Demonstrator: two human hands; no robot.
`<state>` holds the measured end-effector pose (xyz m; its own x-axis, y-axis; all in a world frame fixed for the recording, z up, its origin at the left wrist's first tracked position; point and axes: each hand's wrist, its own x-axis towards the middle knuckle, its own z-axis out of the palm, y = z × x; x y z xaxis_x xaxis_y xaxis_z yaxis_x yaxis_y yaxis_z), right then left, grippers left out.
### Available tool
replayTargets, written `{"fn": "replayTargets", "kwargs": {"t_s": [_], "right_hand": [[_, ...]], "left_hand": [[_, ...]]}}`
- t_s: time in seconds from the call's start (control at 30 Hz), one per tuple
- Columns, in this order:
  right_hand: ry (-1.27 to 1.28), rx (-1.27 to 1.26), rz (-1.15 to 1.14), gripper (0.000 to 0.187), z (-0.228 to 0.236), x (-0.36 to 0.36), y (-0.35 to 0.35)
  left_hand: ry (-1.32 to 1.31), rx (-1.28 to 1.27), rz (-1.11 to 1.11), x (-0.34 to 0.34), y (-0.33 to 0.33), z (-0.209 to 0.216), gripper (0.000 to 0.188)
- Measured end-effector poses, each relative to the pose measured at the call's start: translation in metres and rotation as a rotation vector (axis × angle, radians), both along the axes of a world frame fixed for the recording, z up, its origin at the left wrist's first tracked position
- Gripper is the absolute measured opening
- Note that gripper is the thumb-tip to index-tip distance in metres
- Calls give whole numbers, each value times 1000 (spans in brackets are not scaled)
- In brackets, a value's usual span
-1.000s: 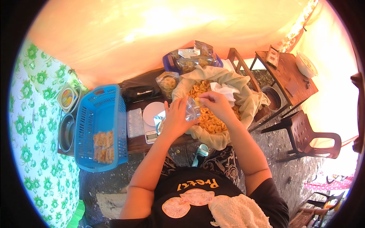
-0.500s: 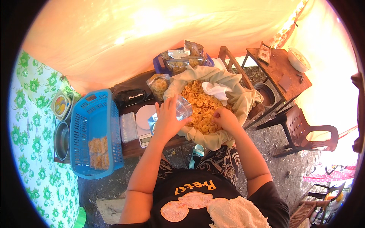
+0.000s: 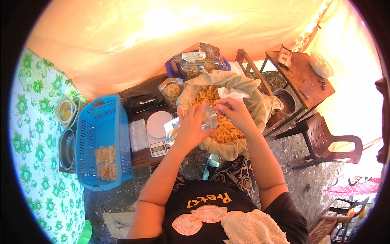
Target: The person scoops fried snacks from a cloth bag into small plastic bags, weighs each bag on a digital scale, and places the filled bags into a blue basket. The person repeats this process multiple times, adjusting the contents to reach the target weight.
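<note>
My left hand (image 3: 191,129) grips a clear plastic pouch (image 3: 210,118) with a silvery, pale lower end, tilted over the near left side of a cloth-lined basket. Fingers of my right hand (image 3: 237,116) are pinched together at the mouth of the pouch; what lies between them is too small to make out. Below both hands is a heap of golden banana chips (image 3: 227,131), partly hidden by them. The pale yellow cloth (image 3: 254,87) drapes over the basket's rim. A white crumpled sheet (image 3: 233,94) rests on the far side of the chips.
Left of the pouch are a white kitchen scale (image 3: 158,149), a stack of clear bags (image 3: 138,135) and a blue plastic basket (image 3: 83,138) with packed chips. Behind stand a filled pouch (image 3: 171,90) and a purple basket (image 3: 172,71) of pouches. A brown chair (image 3: 315,132) stands right.
My right hand has lifted out of the chips and moved up and left to the pouch's mouth. My left hand has shifted slightly right with the pouch, now over the chips.
</note>
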<state>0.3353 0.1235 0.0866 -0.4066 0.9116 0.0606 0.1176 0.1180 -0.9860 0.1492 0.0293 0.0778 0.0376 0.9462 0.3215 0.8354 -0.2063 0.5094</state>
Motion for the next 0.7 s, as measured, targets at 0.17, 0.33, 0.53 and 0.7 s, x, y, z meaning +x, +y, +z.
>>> {"fn": "replayTargets", "kwargs": {"t_s": [0.17,0.33,0.53,0.7], "right_hand": [[-690,231,-175,23,-25,14,12],[-809,116,-38,25,-51,24,14],[-316,-166,22,22,-27,39,27],[-3,-463,-2,13,-15,46,19]], "left_hand": [[-14,-5,46,-11,2,8,98],[8,7,59,-16,2,8,98],[9,0,58,-15,0,6,97],[1,3,56,-14,0,5,98]]}}
